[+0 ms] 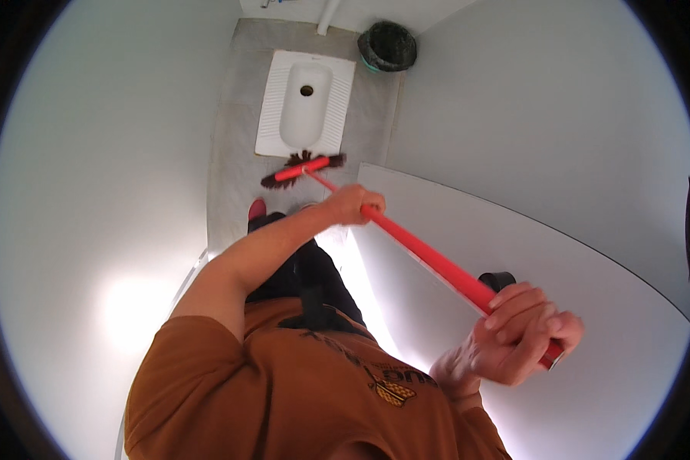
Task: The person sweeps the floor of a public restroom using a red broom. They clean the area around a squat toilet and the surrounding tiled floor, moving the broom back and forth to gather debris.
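Observation:
A broom with a long red handle (429,255) slants from the lower right toward the middle of the stall. My left hand (351,205) is closed around the lower part of the handle. Near the handle's top end, my right hand (520,335) wraps around it. The red broom head (303,167) with dark bristles rests at the front edge of a white squat toilet (339,100), some bristles reaching over its rim. Just below the broom head is the tip of my red shoe (257,208).
A bin lined with a black bag (388,46) stands in the far right corner. A white pipe (328,17) runs down behind the toilet. Pale walls close in on the left and right, and an open door panel (437,195) with a black handle (498,280) is at my right.

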Action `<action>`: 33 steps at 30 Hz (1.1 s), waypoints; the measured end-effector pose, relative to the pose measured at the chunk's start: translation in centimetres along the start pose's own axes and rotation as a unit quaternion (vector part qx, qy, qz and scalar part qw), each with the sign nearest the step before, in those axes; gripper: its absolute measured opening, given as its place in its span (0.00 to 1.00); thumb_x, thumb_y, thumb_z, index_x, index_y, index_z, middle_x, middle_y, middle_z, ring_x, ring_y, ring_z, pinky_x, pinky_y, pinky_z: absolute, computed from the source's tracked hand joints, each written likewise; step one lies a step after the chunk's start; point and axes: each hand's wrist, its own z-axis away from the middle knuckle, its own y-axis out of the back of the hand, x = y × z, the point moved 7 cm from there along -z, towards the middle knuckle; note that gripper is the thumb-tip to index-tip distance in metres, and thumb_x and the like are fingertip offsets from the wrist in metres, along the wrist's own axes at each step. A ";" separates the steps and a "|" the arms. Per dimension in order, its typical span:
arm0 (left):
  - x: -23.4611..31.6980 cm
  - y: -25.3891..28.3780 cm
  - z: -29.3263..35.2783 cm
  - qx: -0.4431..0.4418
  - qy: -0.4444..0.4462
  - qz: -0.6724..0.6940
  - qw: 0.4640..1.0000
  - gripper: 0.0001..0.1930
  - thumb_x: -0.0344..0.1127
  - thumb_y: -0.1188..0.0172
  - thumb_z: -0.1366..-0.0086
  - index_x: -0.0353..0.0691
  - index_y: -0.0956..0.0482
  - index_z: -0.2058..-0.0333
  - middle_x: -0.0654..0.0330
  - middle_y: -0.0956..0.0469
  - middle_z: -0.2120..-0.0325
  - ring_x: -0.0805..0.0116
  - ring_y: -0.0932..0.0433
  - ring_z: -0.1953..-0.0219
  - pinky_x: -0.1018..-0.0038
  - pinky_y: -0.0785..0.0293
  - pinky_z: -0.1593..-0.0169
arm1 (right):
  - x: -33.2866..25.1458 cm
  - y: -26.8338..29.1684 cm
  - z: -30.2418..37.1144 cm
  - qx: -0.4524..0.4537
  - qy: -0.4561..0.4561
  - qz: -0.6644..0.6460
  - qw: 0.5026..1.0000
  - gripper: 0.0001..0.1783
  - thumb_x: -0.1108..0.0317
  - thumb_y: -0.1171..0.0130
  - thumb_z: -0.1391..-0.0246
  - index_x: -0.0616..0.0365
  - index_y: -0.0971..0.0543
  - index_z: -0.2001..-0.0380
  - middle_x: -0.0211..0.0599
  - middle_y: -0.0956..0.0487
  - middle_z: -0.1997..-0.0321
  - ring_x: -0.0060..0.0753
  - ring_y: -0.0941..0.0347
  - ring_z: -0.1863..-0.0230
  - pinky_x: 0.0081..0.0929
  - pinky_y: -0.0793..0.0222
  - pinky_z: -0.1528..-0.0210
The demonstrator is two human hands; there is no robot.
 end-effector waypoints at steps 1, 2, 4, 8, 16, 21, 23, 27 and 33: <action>-0.1 1.0 -1.3 0.003 0.022 -0.008 1.000 0.10 0.22 0.38 0.54 0.44 0.24 0.72 0.63 0.21 0.78 0.61 0.21 0.76 0.71 0.28 0.70 | 0.9 0.6 -1.1 0.019 0.000 -0.009 1.000 0.14 0.82 0.63 0.46 0.60 0.28 0.61 0.26 0.42 0.92 0.23 0.43 0.90 0.27 0.36 0.79; -0.2 2.0 -2.7 0.006 0.043 -0.016 0.999 0.10 0.22 0.38 0.55 0.43 0.24 0.72 0.63 0.22 0.79 0.62 0.22 0.76 0.71 0.28 0.71 | 1.1 0.6 -2.0 0.017 0.009 -0.004 1.000 0.13 0.81 0.62 0.46 0.60 0.28 0.62 0.25 0.42 0.92 0.23 0.44 0.90 0.27 0.36 0.79; 1.9 3.7 -4.7 0.031 0.014 -0.042 0.999 0.10 0.24 0.37 0.55 0.44 0.24 0.72 0.63 0.22 0.79 0.62 0.22 0.77 0.71 0.28 0.72 | 0.1 0.6 -2.3 0.014 0.031 0.010 0.999 0.12 0.81 0.62 0.47 0.59 0.29 0.64 0.25 0.43 0.92 0.22 0.45 0.89 0.26 0.36 0.78; 6.8 4.0 -2.5 0.057 -0.060 -0.048 0.995 0.09 0.27 0.36 0.55 0.46 0.24 0.72 0.64 0.21 0.78 0.59 0.20 0.74 0.68 0.26 0.71 | -7.1 -3.2 -2.1 0.033 0.122 0.050 0.991 0.07 0.79 0.61 0.48 0.58 0.32 0.69 0.24 0.44 0.93 0.21 0.49 0.89 0.24 0.38 0.78; -1.7 6.0 -4.7 -0.051 0.004 -0.021 0.998 0.09 0.28 0.35 0.52 0.44 0.23 0.70 0.62 0.22 0.79 0.61 0.22 0.75 0.70 0.27 0.69 | 1.9 -4.4 -3.5 -0.052 0.013 0.052 0.997 0.08 0.82 0.58 0.47 0.55 0.37 0.74 0.26 0.40 0.91 0.23 0.40 0.90 0.24 0.33 0.79; 2.1 12.3 -5.9 0.106 -0.036 -0.028 0.993 0.07 0.28 0.36 0.50 0.43 0.22 0.70 0.63 0.23 0.80 0.62 0.24 0.76 0.69 0.28 0.68 | -0.2 -7.6 -7.1 -0.075 0.049 -0.002 0.996 0.07 0.81 0.57 0.46 0.56 0.33 0.72 0.25 0.39 0.92 0.23 0.39 0.89 0.22 0.32 0.77; 4.7 14.3 -5.2 0.187 -0.074 -0.007 0.979 0.07 0.27 0.37 0.49 0.43 0.22 0.69 0.64 0.23 0.79 0.61 0.24 0.75 0.69 0.28 0.66 | -2.3 -10.9 -9.1 -0.132 0.057 -0.052 0.988 0.06 0.79 0.55 0.46 0.54 0.32 0.72 0.27 0.37 0.92 0.22 0.39 0.90 0.20 0.32 0.77; 1.0 14.4 -4.9 0.251 -0.019 0.042 0.967 0.11 0.27 0.37 0.44 0.46 0.22 0.62 0.59 0.19 0.68 0.56 0.21 0.66 0.64 0.26 0.58 | 2.0 -11.8 -7.9 -0.175 -0.085 0.083 0.977 0.07 0.83 0.46 0.52 0.58 0.26 0.76 0.30 0.28 0.87 0.30 0.28 0.83 0.31 0.25 0.67; -10.8 22.4 -3.5 0.252 0.065 -0.070 0.963 0.08 0.25 0.38 0.46 0.46 0.17 0.67 0.58 0.22 0.77 0.60 0.22 0.73 0.64 0.27 0.64 | 11.9 -16.4 -3.5 -0.210 -0.293 0.074 0.930 0.11 0.84 0.43 0.52 0.62 0.18 0.66 0.36 0.19 0.70 0.37 0.21 0.61 0.40 0.33 0.44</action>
